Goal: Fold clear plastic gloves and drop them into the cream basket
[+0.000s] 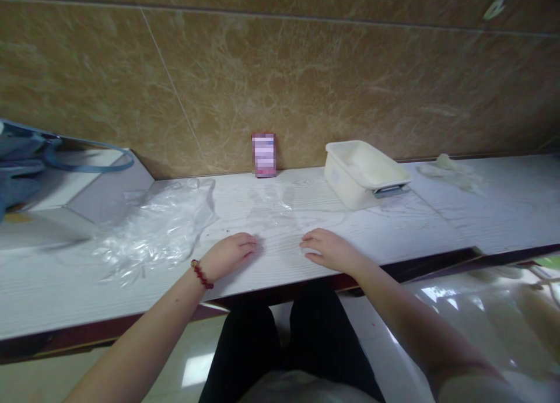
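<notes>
On the white wood-grain table (280, 274), my left hand (231, 252) rests near the front edge, fingers loosely bent and nothing visible in them. A red bead bracelet (202, 274) circles that wrist. Opposite it, my right hand (326, 248) lies with fingers apart, pointing left, and I see nothing held. A gap of bare tabletop separates the two hands. Just beyond them lies a flat clear plastic bag (273, 207). Left of my left hand spreads a pile of clear plastic bags (157, 234).
A cream plastic bin (350, 181) with a grey handle stands back right. A phone-like object (264, 155), its face blurred, leans on the brown marble wall (271, 76). A white box (100, 187) and blue cloth (17, 164) are at left. Crumpled pale plastic (452, 170) lies far right.
</notes>
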The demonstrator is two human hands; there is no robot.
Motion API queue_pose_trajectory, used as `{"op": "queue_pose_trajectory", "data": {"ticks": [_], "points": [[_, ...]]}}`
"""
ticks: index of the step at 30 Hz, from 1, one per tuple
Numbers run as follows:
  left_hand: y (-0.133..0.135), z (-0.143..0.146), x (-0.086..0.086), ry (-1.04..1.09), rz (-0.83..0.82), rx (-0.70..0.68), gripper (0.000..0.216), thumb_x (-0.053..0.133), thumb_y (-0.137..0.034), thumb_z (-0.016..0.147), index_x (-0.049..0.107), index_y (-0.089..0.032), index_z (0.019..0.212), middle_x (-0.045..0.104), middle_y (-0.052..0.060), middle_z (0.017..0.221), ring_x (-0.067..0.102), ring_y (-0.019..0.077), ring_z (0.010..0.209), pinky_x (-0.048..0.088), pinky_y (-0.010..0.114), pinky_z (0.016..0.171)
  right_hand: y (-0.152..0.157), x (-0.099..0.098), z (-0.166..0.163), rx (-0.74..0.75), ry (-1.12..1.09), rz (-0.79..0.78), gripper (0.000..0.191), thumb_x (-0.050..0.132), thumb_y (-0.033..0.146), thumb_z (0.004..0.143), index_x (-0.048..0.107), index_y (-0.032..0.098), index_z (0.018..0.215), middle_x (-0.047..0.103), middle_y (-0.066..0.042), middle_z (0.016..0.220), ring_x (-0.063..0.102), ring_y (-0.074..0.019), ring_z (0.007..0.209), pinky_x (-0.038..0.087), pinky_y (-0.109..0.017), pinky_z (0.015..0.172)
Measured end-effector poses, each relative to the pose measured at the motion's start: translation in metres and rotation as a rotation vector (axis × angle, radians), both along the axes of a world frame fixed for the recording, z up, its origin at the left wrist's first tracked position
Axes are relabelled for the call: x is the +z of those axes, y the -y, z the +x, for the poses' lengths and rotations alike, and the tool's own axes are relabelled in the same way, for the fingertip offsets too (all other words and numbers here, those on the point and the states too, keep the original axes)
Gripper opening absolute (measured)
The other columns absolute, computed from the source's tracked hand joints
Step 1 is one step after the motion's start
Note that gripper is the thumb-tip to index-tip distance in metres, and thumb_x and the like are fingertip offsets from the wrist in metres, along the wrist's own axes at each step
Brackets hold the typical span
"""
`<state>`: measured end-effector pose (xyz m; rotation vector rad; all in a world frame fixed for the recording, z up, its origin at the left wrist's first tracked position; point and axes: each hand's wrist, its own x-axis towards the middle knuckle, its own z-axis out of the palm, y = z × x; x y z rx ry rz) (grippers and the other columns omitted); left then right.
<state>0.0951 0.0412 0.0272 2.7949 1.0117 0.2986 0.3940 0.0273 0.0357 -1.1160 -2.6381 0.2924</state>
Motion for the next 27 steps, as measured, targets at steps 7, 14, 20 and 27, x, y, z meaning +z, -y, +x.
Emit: {"op": "queue_pose_trajectory", "data": {"ticks": [7, 14, 20, 27], "points": [[-0.011, 0.009, 0.012, 0.265, -0.191, 0.281, 0.017, 0.043, -0.028, 0.078, 0.055, -0.019, 0.085, 0.062, 0.005, 0.093, 0.058, 0.0135, 0.076, 0.048, 0.026, 0.071, 0.000, 0.001, -0.006, -0.085, -0.099, 0.002, 0.054, 0.062, 0.043, 0.068, 0.051, 0.022, 0.116, 0.055, -0.008, 0.112, 0.047, -0.0192, 0.106, 0.037, -0.034, 0.091], [-0.031, 0.015, 0.016, 0.544, -0.367, 0.389, 0.018, 0.048, -0.035, 0.074, 0.048, -0.018, 0.079, 0.062, 0.003, 0.083, 0.059, 0.0135, 0.076, 0.048, 0.028, 0.072, -0.034, -0.003, -0.014, -0.278, -0.276, -0.031, 0.015, 0.050, 0.024, 0.079, 0.062, 0.019, 0.085, 0.063, -0.004, 0.091, 0.055, -0.0131, 0.088, 0.041, -0.026, 0.079], [-0.064, 0.022, 0.020, 0.544, -0.330, 0.542, 0.029, 0.055, -0.039, 0.066, 0.052, -0.018, 0.086, 0.061, 0.002, 0.081, 0.058, 0.0134, 0.073, 0.046, 0.027, 0.069, -0.087, 0.012, -0.024, -0.365, -0.296, -0.156, 0.015, 0.051, 0.027, 0.076, 0.062, 0.018, 0.080, 0.064, -0.001, 0.077, 0.057, -0.0102, 0.071, 0.041, -0.021, 0.068], [-0.106, 0.034, 0.013, 0.661, -0.404, 0.774, 0.021, 0.048, -0.036, 0.068, 0.055, -0.016, 0.072, 0.062, 0.002, 0.068, 0.056, 0.0132, 0.063, 0.042, 0.024, 0.056, -0.142, 0.014, -0.034, -0.548, -0.257, -0.422, 0.018, 0.049, 0.028, 0.075, 0.062, 0.015, 0.075, 0.064, -0.002, 0.072, 0.057, -0.0099, 0.064, 0.039, -0.017, 0.052]]}}
